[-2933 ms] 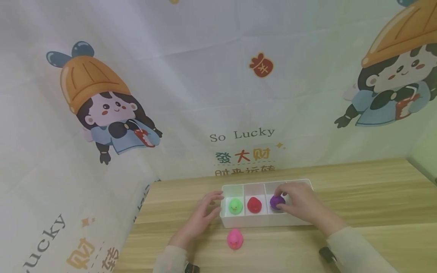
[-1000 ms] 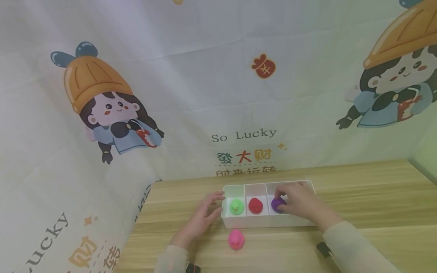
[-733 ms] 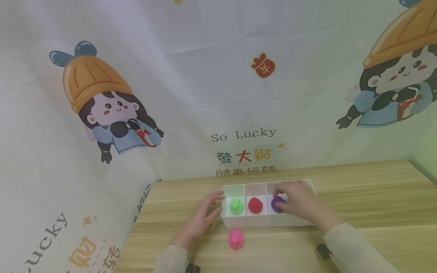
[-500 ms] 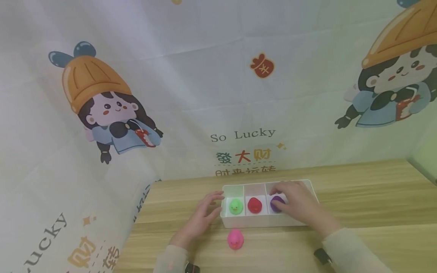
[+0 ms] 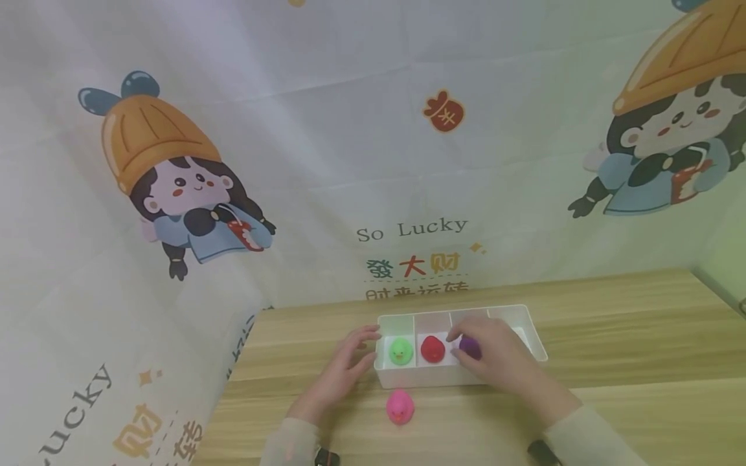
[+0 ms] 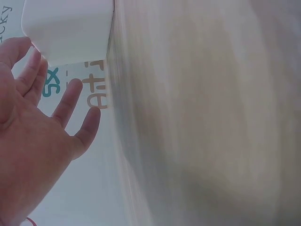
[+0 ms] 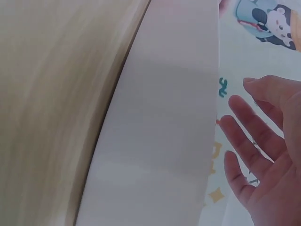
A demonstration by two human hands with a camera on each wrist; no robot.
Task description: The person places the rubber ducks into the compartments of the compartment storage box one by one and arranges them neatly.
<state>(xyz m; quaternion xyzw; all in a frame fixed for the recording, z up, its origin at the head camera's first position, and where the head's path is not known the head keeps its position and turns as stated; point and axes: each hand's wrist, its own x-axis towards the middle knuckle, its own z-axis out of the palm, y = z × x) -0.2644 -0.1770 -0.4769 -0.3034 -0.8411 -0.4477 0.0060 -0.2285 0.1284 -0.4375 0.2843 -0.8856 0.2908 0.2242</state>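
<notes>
A long white divided box (image 5: 431, 377) stands on the table. Inside it, a green rubber duck (image 5: 401, 351), a red rubber duck (image 5: 433, 349) and a purple rubber toy (image 5: 469, 347) each have their own compartment. My right hand (image 5: 495, 353) hovers over the box, partly hiding the purple toy; in the right wrist view its fingers (image 7: 242, 141) are loosely spread and hold nothing. My left hand (image 5: 344, 366) is at the box's left end, fingertips right at the wall, as the left wrist view shows with the white end (image 6: 70, 28). A pink rubber duck (image 5: 399, 407) sits in front of the box.
The wooden table (image 5: 629, 336) stretches to both sides of the box. Behind it hangs a white printed cloth (image 5: 326, 162) with cartoon figures and lettering; it also lines the left side.
My right hand has loosened from the purple toy and shifted left toward the red duck, baring the box's rightmost compartment. My left hand and the pink duck stay in place.
</notes>
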